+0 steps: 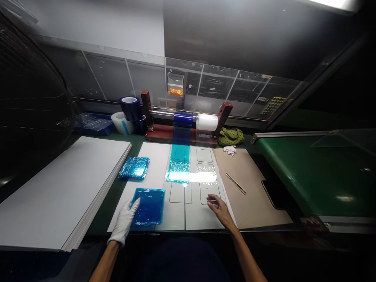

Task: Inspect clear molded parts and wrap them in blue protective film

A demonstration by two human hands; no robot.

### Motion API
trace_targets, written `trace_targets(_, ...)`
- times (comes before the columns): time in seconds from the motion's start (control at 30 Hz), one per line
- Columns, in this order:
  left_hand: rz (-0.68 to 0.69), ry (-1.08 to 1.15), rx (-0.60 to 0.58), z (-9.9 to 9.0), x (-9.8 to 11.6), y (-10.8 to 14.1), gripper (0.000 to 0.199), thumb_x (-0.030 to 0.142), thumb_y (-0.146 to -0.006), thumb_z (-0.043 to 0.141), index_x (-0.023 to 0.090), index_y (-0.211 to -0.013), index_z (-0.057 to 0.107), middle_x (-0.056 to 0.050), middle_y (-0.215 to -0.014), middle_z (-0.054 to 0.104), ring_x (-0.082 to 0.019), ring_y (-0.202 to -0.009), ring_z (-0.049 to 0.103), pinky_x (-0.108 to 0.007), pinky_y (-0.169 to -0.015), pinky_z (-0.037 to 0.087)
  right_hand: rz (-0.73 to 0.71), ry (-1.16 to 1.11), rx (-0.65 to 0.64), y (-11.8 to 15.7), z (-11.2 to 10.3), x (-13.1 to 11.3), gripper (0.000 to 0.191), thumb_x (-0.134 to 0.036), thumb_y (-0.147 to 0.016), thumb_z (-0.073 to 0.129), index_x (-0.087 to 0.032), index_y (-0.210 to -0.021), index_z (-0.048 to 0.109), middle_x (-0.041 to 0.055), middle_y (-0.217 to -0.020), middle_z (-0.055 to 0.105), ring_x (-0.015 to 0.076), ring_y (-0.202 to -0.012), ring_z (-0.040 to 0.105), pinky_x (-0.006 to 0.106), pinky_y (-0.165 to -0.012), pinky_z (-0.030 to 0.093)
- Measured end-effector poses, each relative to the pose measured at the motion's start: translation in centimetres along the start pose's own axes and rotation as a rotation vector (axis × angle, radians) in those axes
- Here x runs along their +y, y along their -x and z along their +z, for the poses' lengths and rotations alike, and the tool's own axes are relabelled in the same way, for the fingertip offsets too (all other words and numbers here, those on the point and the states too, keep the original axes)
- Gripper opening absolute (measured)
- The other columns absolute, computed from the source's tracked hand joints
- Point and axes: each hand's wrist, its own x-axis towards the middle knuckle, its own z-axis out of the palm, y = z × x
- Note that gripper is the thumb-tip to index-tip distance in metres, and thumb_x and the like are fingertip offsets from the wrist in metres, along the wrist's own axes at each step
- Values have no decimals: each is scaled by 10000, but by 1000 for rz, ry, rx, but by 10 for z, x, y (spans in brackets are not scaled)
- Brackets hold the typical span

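A: Where's the blue panel (147, 206)?

B: Near the front edge of the worktop (99, 224), on a white sheet (153, 166). Its plastic wrap looks slippery, and the panel seems thin and light, though perhaps stiff. The edges look like the best hold.

A: And the hands?

B: The left hand (123, 221), gloved in white, lies against the panel's left edge, fingers straight and unclenched. Whether they reach underneath is hidden. The right hand (219, 211) is released, its fingers spread above a marked plate (202, 217).

A: What's around them?

B: A second panel (134, 167) sits toward the back of the sheet. Blue film (179, 156) runs from a roller stand (152, 133) onto the plate, where glare hides its end. A steel rule (235, 183) lies on a tan mat (249, 188).

A: Anything unclear?

B: A dark slab (272, 194) by the mat's right edge is too shadowed to make out.
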Motion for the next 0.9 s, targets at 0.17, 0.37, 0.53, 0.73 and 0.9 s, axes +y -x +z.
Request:
trace_targets(0.17,-73,-178,148,-40,-18,-17,525,504,-809,514,117,-1156,588,-98,-1072,664,-250,-1008,615,-354,-919,475,57,105,110,-5,-32,31,447,-486,-740,585,-170,-1055,598,127,-1032,675,256,-985,636,407,-843,518)
trace_targets(0.37,22,-483,375,-45,-1,-17,696,594,-771,507,185,-1332,459,-178,-1349,446,-407,-1232,408,-573,-1017,309,66,362,295,-23,-80,29,428,-438,-763,490,-159,-1074,583,126,-1167,589,244,-1093,560,370,-877,488)
trace_targets(0.53,354,-691,412,3,28,-14,674,608,-808,412,189,-1336,440,-153,-1303,484,-361,-1177,475,-493,-981,400,207,609,465,-50,-123,25,385,-320,-789,478,-158,-1127,567,147,-1187,527,278,-1097,517,395,-892,425)
trace_targets(0.73,513,-543,75,113,48,-4,663,565,-774,496,181,-1312,441,-113,-1316,483,-289,-1233,439,-426,-1085,319,307,711,432,-85,-153,36,183,-232,-754,561,-172,-922,602,134,-1031,553,266,-1037,506,345,-830,401)
trace_targets(0.9,525,-534,-95,181,60,-1,599,514,-788,519,216,-1304,462,-94,-1327,481,-264,-1255,419,-428,-1082,316,229,591,238,-90,-167,41,245,-206,-809,426,-172,-1020,545,57,-829,630,192,-775,580,296,-719,431)
